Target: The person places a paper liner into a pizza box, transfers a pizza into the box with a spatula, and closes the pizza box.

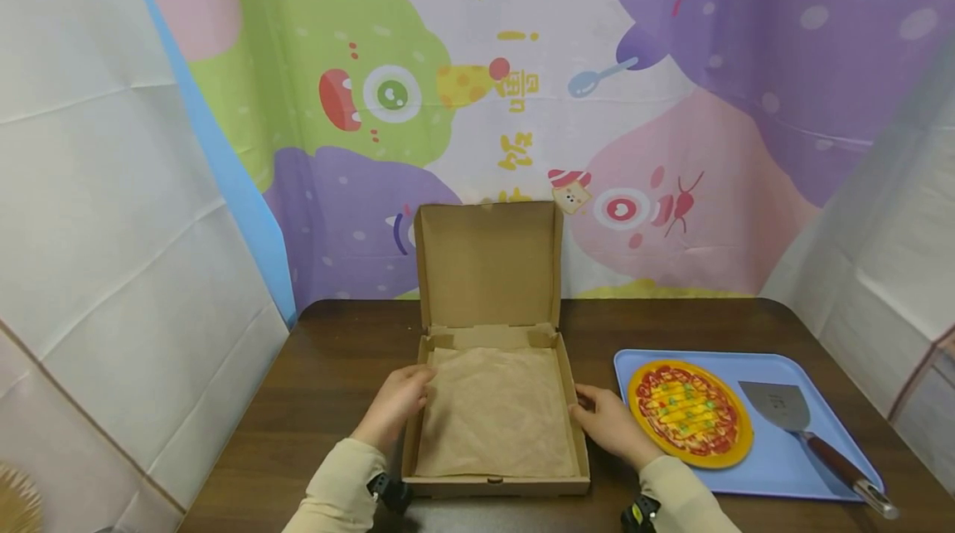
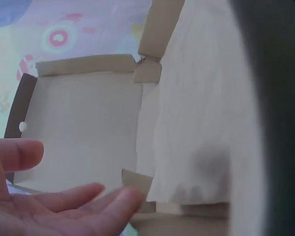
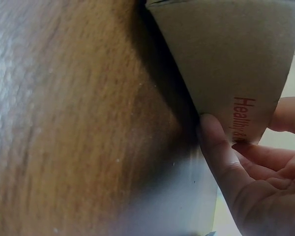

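A cardboard pizza box [image 1: 488,264] stands with its lid raised. A sheet of brown paper [image 1: 496,413] covers its floor. My left hand [image 1: 397,404] is at the box's left rim, fingertips over the paper's edge; the left wrist view shows its fingers loosely extended and the thumb apart. On the other side, my right hand [image 1: 613,423] holds the box's right wall. In the right wrist view, fingers [image 3: 221,147] lie against the printed outer wall [image 3: 226,64] and the thumb is at its upper edge.
To the right lies a blue tray [image 1: 753,479] with a toy-like pizza [image 1: 690,413] on it. Beside the pizza is a metal turner [image 1: 776,404], its brown handle [image 1: 831,458] reaching past the tray's edge. A patterned curtain [image 1: 358,210] hangs behind the dark wooden table [image 1: 343,342].
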Demonstrator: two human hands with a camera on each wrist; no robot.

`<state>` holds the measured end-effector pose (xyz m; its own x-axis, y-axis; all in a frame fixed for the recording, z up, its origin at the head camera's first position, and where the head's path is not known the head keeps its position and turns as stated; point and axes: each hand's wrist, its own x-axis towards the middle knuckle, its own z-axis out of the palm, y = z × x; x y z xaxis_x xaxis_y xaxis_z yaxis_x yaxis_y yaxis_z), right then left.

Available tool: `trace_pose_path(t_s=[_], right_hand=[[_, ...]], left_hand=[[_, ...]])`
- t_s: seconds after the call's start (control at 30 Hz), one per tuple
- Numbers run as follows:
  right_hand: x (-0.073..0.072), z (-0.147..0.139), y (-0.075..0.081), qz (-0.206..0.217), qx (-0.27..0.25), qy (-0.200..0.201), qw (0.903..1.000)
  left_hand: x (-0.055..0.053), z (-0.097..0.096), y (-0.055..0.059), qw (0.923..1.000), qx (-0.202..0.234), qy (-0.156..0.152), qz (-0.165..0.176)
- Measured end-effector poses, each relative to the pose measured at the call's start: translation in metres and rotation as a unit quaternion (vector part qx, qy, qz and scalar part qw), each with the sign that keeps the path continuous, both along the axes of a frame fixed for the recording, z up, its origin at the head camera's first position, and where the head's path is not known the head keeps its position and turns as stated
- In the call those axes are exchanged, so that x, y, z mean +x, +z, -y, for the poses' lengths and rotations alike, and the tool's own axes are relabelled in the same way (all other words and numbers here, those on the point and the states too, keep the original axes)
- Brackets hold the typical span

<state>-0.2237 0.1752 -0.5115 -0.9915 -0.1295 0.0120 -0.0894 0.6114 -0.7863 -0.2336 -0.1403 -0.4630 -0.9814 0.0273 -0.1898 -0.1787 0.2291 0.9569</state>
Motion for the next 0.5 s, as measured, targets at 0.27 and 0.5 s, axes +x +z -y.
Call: trace_pose_path(t_s=[0.27,0.5], right_hand=[[-0.001,-0.001,-0.001,0.003,-0.003,0.003,1.0],[-0.001,-0.001,-0.001,-0.002,-0.003,0.001,1.0]], left_hand=[[0.002,0.016,0.002,0.9987,0.01,0.02,-0.045],[0.006,0.029,-0.001,0.9954,-0.041,0.041,-0.077]])
